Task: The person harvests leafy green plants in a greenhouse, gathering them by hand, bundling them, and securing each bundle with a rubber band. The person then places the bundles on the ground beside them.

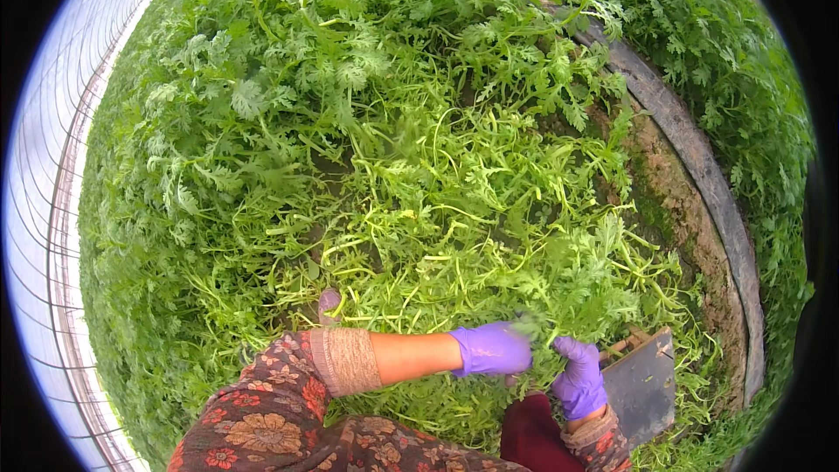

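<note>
Both of my hands wear purple gloves and meet at a bunch of feathery-leaved greens (577,282), which look like crown daisy. My left hand (495,349) reaches across from the left, its fingers curled in at the bunch's left side and partly hidden by leaves. On the other side my right hand (581,377) grips the lower part of the bunch, thumb uppermost. The leaves fan up and away from both hands. A small dark blurred patch shows beside my left knuckles; what it is cannot be made out.
Cut stems and loose leaves (452,255) litter the ground ahead. Dense standing greens (262,98) rise beyond and to the left. A dark board on a wooden frame (642,387) sits beside my right hand. A grey plastic strip (695,151) edges bare soil (662,177) at right. A shoe tip (329,305) shows.
</note>
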The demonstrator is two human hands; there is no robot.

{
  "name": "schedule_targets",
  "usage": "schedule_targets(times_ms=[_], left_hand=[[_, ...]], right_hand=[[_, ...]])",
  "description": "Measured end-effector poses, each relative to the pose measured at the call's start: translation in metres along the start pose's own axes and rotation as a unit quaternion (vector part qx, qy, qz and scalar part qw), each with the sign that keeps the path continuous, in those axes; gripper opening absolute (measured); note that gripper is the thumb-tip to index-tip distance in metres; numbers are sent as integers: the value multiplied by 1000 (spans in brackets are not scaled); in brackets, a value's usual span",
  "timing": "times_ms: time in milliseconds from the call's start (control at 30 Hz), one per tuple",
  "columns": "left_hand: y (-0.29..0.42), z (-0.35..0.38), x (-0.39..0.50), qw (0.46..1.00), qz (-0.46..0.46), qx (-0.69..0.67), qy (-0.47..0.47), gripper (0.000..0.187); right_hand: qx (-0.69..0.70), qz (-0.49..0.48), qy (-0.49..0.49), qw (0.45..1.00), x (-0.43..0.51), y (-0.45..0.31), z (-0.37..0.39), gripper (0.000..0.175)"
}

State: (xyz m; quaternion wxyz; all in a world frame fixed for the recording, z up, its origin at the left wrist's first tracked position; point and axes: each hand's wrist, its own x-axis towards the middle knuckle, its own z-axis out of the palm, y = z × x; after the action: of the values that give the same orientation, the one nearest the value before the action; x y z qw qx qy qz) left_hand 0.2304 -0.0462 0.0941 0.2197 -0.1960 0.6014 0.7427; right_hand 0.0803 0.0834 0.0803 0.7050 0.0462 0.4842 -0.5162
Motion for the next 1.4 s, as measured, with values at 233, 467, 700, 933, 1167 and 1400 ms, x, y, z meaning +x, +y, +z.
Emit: schedule_targets(times_ms=[233, 467, 700, 933, 1167, 1400], left_hand=[[-42, -81, -74, 925, -2, 2, 380, 28], [-139, -232, -120, 764, 6, 289, 576, 39], [-152, -239, -76, 815, -140, 51, 561, 34], [-93, -183, -113, 844, -143, -47, 515, 25], [-27, -31, -22, 894, 126, 298, 310, 27], [-11, 6, 17, 940, 106, 271, 180, 31]], right_hand=[[106, -153, -60, 981, 1, -12, -1, 23], [54, -90, -34, 994, -2, -12, -1, 22], [70, -83, 5, 994, 3, -13, 6, 40], [77, -101, 0, 992, 3, -12, 5, 42], [93, -48, 104, 989, 14, -1, 0, 43], [-108, -98, 120, 982, 5, -4, 4, 22]])
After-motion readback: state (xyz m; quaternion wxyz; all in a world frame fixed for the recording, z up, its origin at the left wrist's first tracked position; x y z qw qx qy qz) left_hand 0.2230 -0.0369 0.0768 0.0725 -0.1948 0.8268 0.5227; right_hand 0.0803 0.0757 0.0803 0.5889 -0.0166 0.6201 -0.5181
